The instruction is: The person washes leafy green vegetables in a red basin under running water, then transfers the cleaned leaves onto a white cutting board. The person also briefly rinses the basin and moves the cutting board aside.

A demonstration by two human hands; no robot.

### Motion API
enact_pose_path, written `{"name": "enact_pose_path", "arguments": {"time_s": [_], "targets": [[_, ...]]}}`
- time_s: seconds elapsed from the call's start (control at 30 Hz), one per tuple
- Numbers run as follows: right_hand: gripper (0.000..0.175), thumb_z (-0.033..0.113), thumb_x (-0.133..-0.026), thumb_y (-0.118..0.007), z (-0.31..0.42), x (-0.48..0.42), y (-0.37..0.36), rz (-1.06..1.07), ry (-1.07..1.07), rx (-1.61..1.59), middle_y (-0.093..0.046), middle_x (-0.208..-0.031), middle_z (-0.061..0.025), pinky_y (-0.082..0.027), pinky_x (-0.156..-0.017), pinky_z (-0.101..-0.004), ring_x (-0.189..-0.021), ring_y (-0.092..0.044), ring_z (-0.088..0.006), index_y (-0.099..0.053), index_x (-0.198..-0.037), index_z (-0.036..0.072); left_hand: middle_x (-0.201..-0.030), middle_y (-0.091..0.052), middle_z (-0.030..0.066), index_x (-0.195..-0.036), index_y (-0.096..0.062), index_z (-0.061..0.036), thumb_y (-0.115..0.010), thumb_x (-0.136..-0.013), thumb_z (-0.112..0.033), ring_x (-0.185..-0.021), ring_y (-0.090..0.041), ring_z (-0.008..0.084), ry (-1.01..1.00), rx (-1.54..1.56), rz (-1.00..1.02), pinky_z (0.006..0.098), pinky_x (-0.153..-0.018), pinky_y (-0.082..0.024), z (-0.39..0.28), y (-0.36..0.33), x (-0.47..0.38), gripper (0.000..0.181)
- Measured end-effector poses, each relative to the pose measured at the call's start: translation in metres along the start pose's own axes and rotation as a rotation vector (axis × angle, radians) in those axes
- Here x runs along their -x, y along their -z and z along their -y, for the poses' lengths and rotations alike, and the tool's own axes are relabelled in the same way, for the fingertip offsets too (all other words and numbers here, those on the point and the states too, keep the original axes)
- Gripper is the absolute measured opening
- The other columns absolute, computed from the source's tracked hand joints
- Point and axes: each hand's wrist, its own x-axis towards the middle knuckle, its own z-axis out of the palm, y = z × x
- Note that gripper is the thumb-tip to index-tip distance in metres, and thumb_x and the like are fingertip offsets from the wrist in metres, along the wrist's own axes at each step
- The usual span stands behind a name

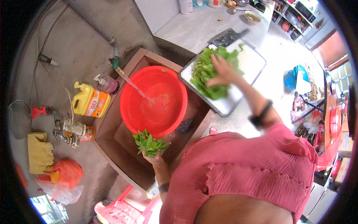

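A bunch of leafy greens point(150, 142) is held in my left hand point(154, 157), just below the near rim of a red plastic basin point(183, 112). Water runs from a tap point(115, 63) into that basin, which sits in a brown sink point(112, 123). My right hand point(223, 71) lies spread over a larger pile of leafy greens point(204, 84). Whether its fingers grip any leaves cannot be told. This pile rests on a white cutting board point(251, 60) with a dark rim. A cleaver point(225, 37) lies along the board's far edge.
A yellow detergent jug point(84, 102) and a pink pump bottle point(109, 84) stand left of the sink. Yellow gloves point(40, 154) hang on the wall. The counter point(190, 30) holds a bowl point(252, 17). A pink plastic chair point(120, 211) stands below the sink, and a blue bucket point(291, 78) is at right.
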Motion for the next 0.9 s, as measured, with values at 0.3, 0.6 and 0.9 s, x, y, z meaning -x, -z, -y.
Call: {"name": "enact_pose_path", "arguments": {"time_s": [0.3, 0.6, 0.9], "targets": [[0.118, 0.044, -0.051, -0.079, 0.041, 0.014, 0.000, 0.022, -0.057, 0.142, -0.028, -0.132, -0.0312, -0.029, -0.095, -0.0587, -0.118, -0.036, -0.0431, -0.013, -0.138, -0.001, -0.116, -0.054, 0.0119, -0.118, -0.048, -0.0022, -0.050, -0.079, -0.026, -0.105, -0.052, 0.0290, -0.211, -0.374, 0.189, 0.0471, -0.089, -0.041, 0.002, 0.005, 0.000, 0.046], [0.041, 0.010, -0.066, -0.058, 0.010, -0.035, 0.006, 0.062, -0.017, 0.121, -0.060, -0.086, -0.0224, -0.050, -0.069, -0.0413, -0.082, -0.061, -0.0363, -0.046, -0.104, -0.001, -0.103, -0.057, 0.0097, -0.111, -0.049, 0.0030, -0.074, -0.064, -0.021, -0.090, -0.057, 0.0204, -0.240, -0.259, 0.146, 0.0349, -0.080, -0.047, 0.007, -0.030, 0.019, 0.058], [0.031, 0.010, -0.066, -0.059, 0.068, -0.031, 0.085, -0.116, 0.164, 0.151, -0.061, -0.078, -0.0223, -0.048, -0.068, -0.0453, -0.078, -0.060, -0.0389, -0.050, -0.095, 0.000, -0.102, -0.058, 0.0129, -0.110, -0.049, 0.0040, -0.061, -0.070, -0.006, -0.089, -0.059, 0.0239, -0.030, 0.086, -0.012, 0.0367, -0.080, -0.049, 0.003, -0.028, 0.020, 0.042]]}}
